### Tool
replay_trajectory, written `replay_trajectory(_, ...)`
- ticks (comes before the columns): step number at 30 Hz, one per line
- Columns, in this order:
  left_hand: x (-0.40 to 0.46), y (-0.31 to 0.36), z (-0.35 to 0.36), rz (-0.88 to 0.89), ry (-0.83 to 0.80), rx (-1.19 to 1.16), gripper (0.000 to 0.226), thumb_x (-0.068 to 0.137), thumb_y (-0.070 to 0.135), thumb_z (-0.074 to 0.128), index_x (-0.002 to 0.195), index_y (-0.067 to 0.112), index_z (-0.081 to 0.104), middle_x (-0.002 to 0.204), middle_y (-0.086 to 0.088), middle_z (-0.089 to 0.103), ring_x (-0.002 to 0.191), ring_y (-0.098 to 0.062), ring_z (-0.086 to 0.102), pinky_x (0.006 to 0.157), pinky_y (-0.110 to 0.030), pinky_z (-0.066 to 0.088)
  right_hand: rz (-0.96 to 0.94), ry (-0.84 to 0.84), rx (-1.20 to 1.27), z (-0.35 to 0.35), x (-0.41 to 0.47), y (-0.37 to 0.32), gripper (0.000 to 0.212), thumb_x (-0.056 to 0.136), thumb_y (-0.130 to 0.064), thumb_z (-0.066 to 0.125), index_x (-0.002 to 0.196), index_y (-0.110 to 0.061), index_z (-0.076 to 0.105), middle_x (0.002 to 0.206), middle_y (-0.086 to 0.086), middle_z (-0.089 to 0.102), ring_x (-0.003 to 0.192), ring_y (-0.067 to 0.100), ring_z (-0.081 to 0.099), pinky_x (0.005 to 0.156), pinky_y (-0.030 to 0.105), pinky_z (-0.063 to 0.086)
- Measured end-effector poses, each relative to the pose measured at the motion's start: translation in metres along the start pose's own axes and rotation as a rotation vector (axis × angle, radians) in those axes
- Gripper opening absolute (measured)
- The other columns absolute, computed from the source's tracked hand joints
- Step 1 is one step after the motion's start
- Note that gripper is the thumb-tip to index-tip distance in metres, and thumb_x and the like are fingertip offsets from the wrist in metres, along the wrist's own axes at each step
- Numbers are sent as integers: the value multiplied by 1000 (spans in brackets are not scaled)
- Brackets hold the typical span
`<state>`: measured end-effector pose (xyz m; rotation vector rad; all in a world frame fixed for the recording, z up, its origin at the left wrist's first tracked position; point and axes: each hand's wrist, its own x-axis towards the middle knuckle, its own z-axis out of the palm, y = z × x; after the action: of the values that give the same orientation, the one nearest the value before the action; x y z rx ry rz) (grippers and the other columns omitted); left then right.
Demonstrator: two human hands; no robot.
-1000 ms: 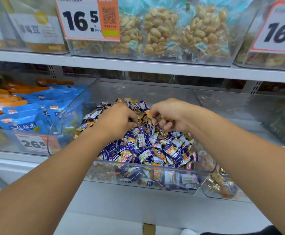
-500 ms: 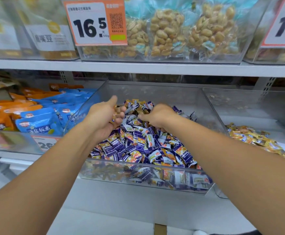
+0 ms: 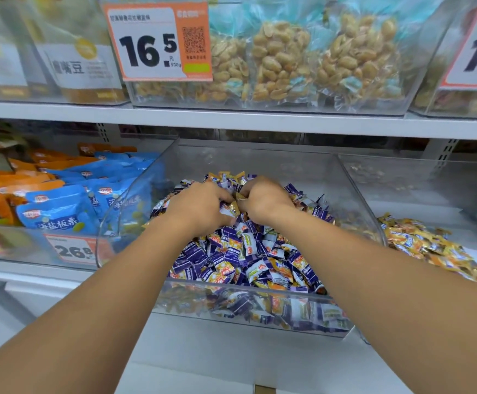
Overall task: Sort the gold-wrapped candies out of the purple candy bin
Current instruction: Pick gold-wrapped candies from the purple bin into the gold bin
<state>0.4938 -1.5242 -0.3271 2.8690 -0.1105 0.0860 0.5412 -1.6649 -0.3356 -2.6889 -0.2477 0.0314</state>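
Note:
A clear plastic bin (image 3: pixel 260 319) on the lower shelf holds a heap of purple-wrapped candies (image 3: pixel 240 257); a few gold-wrapped ones (image 3: pixel 226 176) lie at the back of the heap. Both hands are deep in the pile, side by side with knuckles nearly touching. My left hand (image 3: pixel 200 207) has its fingers curled down, and a gold-wrapped candy (image 3: pixel 233 207) shows at its fingertips. My right hand (image 3: pixel 262 199) is curled too, its fingertips by another gold wrapper (image 3: pixel 240 196). What else the palms hold is hidden.
To the right a second clear bin (image 3: pixel 430 177) holds a pile of gold-wrapped candies (image 3: pixel 419 240). To the left are blue and orange snack bags (image 3: pixel 58 209) with a 26.8 price tag (image 3: pixel 72 250). The shelf above carries bagged peanuts (image 3: pixel 288 58).
The hands, spread apart half a second ago, have come together at the middle back of the heap. The view has shifted left, so the gold candy bin shows more.

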Motion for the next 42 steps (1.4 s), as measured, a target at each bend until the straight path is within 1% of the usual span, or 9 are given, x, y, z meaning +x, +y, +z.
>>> replay_trajectory(2,2,-2,0,1,-15,5,50,80,50,76,126,35,65,123,-3,64,109,-27,61,90,-45,53,47,-37,14,-9,2,-1,24,98,-32,60,92,-9,66,84,8,63,75,26,60,61,30,44)
replay_trajectory(5,0,-5,0,-10,-7,-69,40,82,47,74,119,35,69,122,1,64,108,-24,61,92,-44,52,207,-124,489,-30,-6,-2,22,101,-25,49,86,-10,55,69,7,51,56,19,46,49,29,40)
replay_trajectory(8,-4,-3,3,-33,37,-62,25,86,53,64,105,38,72,96,6,67,85,-19,62,78,-36,54,448,-346,981,-36,-20,1,28,99,-27,41,73,-16,44,55,-1,40,40,10,30,35,16,21)
replay_trajectory(11,-4,0,6,-33,95,-2,22,87,54,64,93,34,70,72,15,57,63,-6,50,57,-28,38,487,-432,1094,-28,-22,3,40,99,-39,46,65,-19,43,54,-3,41,37,7,31,33,14,22)
replay_trajectory(16,-5,6,4,-47,57,42,25,86,45,69,108,33,71,88,10,59,76,-17,54,66,-30,42,337,-197,560,-23,-19,4,14,97,-18,58,92,-6,64,70,6,55,52,16,45,41,21,36)
replay_trajectory(22,-7,7,9,-145,139,-22,9,83,40,71,87,32,72,99,5,71,79,-20,61,71,-33,53,109,-31,50,3,-11,8,59,78,-45,82,123,-10,65,120,5,68,100,24,66,79,31,54)
replay_trajectory(30,-9,7,7,-198,174,-312,24,83,48,67,73,27,71,71,8,69,61,-14,59,67,-35,53,69,24,232,-19,-19,7,23,85,-26,76,97,-7,78,77,5,69,65,21,60,61,32,52)
replay_trajectory(36,-15,12,4,-221,229,-888,10,86,27,71,86,23,81,95,14,71,95,-3,62,75,-23,45,-91,50,393,-53,-69,20,22,87,-24,76,85,-2,77,47,-3,50,38,7,37,41,14,34)
replay_trajectory(42,-19,22,-9,-228,252,-915,11,82,22,71,79,17,80,94,2,75,92,-14,66,82,-32,50,-220,75,443,-86,-111,35,13,88,-26,75,79,-18,80,47,-7,56,35,6,39,39,13,30)
